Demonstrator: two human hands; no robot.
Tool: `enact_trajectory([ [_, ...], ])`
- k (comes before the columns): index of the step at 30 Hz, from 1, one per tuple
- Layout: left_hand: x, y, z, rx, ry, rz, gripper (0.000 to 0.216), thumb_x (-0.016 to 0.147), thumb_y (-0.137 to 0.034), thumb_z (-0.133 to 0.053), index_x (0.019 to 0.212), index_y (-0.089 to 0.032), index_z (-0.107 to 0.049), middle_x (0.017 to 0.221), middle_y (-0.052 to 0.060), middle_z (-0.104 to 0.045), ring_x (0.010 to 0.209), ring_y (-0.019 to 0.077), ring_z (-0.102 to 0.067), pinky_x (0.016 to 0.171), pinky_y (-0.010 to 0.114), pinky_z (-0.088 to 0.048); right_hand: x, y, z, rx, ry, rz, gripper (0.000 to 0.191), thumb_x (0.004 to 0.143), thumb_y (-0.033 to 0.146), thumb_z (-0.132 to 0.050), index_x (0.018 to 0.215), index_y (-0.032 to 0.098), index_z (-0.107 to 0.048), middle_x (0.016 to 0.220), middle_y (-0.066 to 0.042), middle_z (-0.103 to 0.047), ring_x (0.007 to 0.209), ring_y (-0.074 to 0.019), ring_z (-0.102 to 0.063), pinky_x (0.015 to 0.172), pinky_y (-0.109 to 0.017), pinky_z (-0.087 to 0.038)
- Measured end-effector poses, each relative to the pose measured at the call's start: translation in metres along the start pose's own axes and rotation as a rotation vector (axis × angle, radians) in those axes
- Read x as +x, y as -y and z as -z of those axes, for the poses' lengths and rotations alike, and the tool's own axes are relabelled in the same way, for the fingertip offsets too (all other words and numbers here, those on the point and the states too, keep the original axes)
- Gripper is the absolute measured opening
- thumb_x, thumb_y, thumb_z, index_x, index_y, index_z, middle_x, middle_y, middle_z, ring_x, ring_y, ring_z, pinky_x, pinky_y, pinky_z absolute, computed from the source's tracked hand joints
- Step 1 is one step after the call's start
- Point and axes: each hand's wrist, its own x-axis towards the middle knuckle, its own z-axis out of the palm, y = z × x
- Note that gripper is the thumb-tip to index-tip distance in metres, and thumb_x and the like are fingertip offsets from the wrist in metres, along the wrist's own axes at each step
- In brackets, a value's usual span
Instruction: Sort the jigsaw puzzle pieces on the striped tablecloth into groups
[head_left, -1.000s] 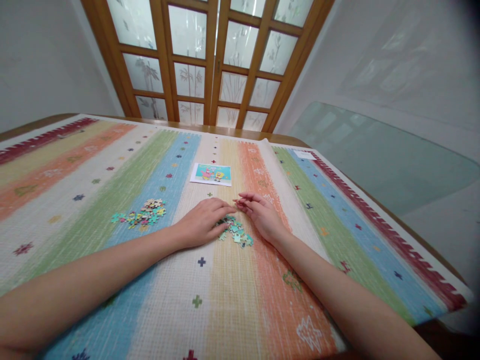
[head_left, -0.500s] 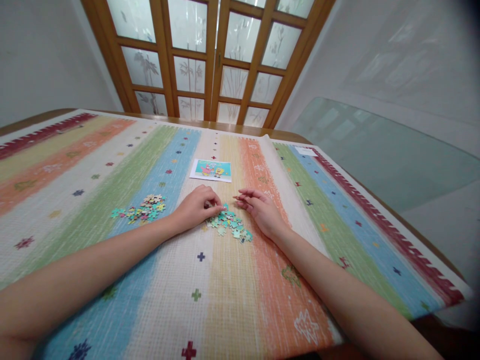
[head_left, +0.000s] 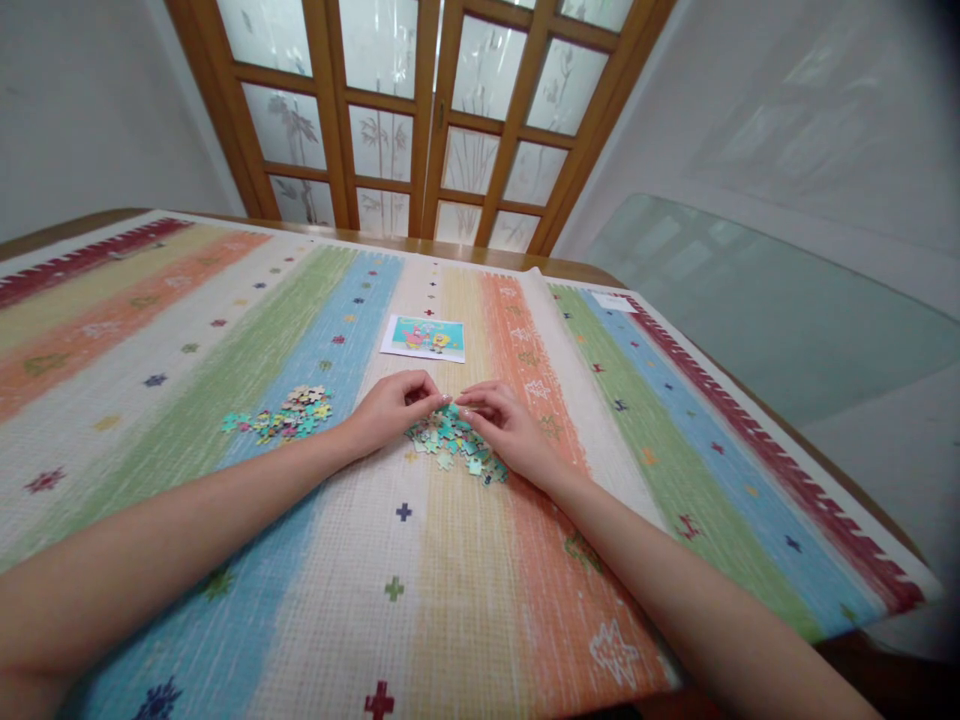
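My left hand is closed in a pinch, with a small jigsaw piece mostly hidden at its fingertips. From the right, my right hand meets it, thumb and fingers pinched on a jigsaw piece that its fingers largely cover. Both sets of fingertips almost touch, just above the far edge of a loose pile of mostly teal jigsaw pieces. A second pile of mixed-colour pieces lies to the left, beyond my left forearm. Behind my hands lies a cartoon picture card.
A striped tablecloth covers the table. A small white paper lies near the far right corner. Wooden glazed doors stand behind the table, and a pale glass panel leans at the right wall.
My right hand has moved left and its fingers have closed in toward my left fingertips. My left hand has lifted slightly from the pile toward the right hand.
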Motion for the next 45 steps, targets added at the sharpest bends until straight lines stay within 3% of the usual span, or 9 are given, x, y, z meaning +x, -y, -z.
enact_trajectory([
  [9, 0.001, -0.003, 0.002, 0.269, -0.007, -0.147, 0.027, 0.094, -0.040, -0.062, 0.077, -0.020, -0.066, 0.076, 0.002, -0.061, 0.081, 0.0201, -0.054, 0.079, 0.035, -0.042, 0.000, 0.000, 0.002, -0.115, 0.086, 0.054, 0.017, 0.093, 0.030, -0.064, 0.103, 0.025, -0.077, 0.113, -0.009, -0.061, 0.110, -0.0224, -0.059, 0.099, -0.044, -0.050],
  [22, 0.000, 0.001, 0.001, 0.283, 0.032, -0.213, 0.026, 0.096, -0.038, -0.062, 0.077, -0.020, -0.069, 0.075, 0.001, -0.062, 0.081, 0.0193, -0.054, 0.080, 0.034, -0.040, -0.001, 0.002, 0.001, -0.150, 0.130, 0.082, 0.014, 0.094, 0.033, -0.065, 0.090, 0.023, -0.074, 0.112, -0.008, -0.063, 0.109, -0.0199, -0.059, 0.099, -0.041, -0.048],
  [30, 0.007, -0.012, 0.013, 0.289, -0.044, -0.218, 0.021, 0.101, -0.030, -0.052, 0.106, -0.021, -0.070, 0.099, 0.005, -0.070, 0.098, 0.0220, -0.060, 0.093, 0.041, -0.044, 0.002, -0.003, 0.007, -0.149, 0.043, 0.041, 0.017, 0.094, 0.035, -0.065, 0.089, 0.021, -0.074, 0.111, -0.009, -0.064, 0.107, -0.0200, -0.062, 0.094, -0.039, -0.050],
  [34, 0.003, -0.018, 0.023, 0.447, 0.063, -0.257, 0.019, 0.098, -0.024, -0.056, 0.112, -0.021, -0.067, 0.105, 0.007, -0.068, 0.105, 0.0248, -0.058, 0.097, 0.044, -0.044, 0.003, -0.004, 0.008, -0.185, 0.020, 0.010, 0.017, 0.093, 0.034, -0.066, 0.090, 0.021, -0.075, 0.111, -0.009, -0.064, 0.105, -0.0198, -0.063, 0.091, -0.037, -0.052],
  [38, -0.018, -0.016, 0.024, 0.535, 0.169, -0.293, 0.022, 0.098, -0.021, -0.053, 0.115, -0.020, -0.066, 0.109, 0.009, -0.064, 0.109, 0.0260, -0.055, 0.097, 0.045, -0.045, 0.004, -0.006, 0.007, -0.249, -0.048, 0.006, 0.017, 0.092, 0.033, -0.065, 0.088, 0.021, -0.076, 0.111, -0.010, -0.064, 0.105, -0.0216, -0.063, 0.088, -0.039, -0.055],
  [45, -0.034, -0.008, 0.033, 0.488, 0.039, -0.394, 0.027, 0.099, -0.013, -0.046, 0.118, -0.020, -0.063, 0.116, 0.009, -0.063, 0.112, 0.0232, -0.055, 0.100, 0.043, -0.043, 0.005, -0.005, 0.013, -0.357, -0.123, -0.017, 0.020, 0.092, 0.035, -0.063, 0.087, 0.021, -0.076, 0.109, -0.012, -0.066, 0.100, -0.0245, -0.064, 0.079, -0.041, -0.057],
])
